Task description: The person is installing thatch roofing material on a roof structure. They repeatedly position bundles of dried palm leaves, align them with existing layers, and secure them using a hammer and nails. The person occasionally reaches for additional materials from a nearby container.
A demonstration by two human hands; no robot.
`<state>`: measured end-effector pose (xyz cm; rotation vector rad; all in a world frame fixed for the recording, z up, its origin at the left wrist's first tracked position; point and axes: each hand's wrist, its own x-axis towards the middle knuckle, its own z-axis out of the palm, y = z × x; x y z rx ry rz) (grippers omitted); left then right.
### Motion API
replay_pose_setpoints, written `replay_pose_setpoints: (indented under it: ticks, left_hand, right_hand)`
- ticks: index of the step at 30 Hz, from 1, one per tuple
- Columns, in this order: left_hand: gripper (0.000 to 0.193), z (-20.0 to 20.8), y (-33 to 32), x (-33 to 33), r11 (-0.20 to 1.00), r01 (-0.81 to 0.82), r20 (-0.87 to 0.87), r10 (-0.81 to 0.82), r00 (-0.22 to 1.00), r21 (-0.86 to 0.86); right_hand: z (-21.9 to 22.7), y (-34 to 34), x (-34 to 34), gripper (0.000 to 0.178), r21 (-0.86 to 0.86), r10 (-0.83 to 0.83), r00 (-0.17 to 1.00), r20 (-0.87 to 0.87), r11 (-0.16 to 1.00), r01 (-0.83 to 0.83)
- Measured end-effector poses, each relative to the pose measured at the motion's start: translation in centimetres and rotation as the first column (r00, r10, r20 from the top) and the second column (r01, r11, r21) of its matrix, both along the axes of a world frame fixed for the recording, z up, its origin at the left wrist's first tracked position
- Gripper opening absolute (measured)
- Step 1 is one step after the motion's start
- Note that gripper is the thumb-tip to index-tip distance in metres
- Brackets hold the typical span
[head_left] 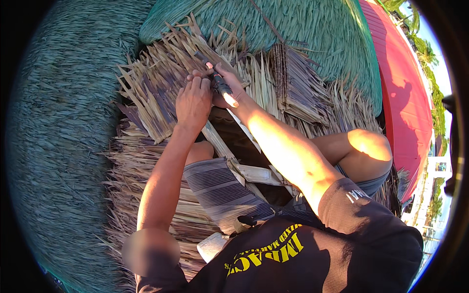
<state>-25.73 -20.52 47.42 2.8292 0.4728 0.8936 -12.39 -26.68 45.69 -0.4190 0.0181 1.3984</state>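
My right hand [228,84] is wrapped round a dark stick-like tool [222,87] with pinkish marks and a pale, sunlit butt end. Its far end points up and left over the thatch; its exact kind is unclear. Beside it, my left hand [194,99] rests with curled fingers at the edge of a dry palm-leaf thatch panel [155,93]. Whatever those fingers pinch is hidden under them. Just below both hands, pale wooden battens [220,141] cross a dark gap in the roof.
A stack of folded thatch panels [300,88] lies to the right. Green-netted thatch [68,122] slopes along the left and the top [312,29]. A red metal roof [405,107] drops away at the far right. My bent knee [369,151] rests beside the gap.
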Motion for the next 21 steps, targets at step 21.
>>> replay_pose_setpoints:
  ticks: [21]
  left_hand:
    - [0.021, 0.4, -3.5, 19.1, 0.498, 0.200, 0.330, 0.186, 0.925, -0.844]
  right_hand:
    - [2.0, -0.1, 25.6, 0.027, -0.159, 0.183, 0.866, 0.464, 0.980, -0.122]
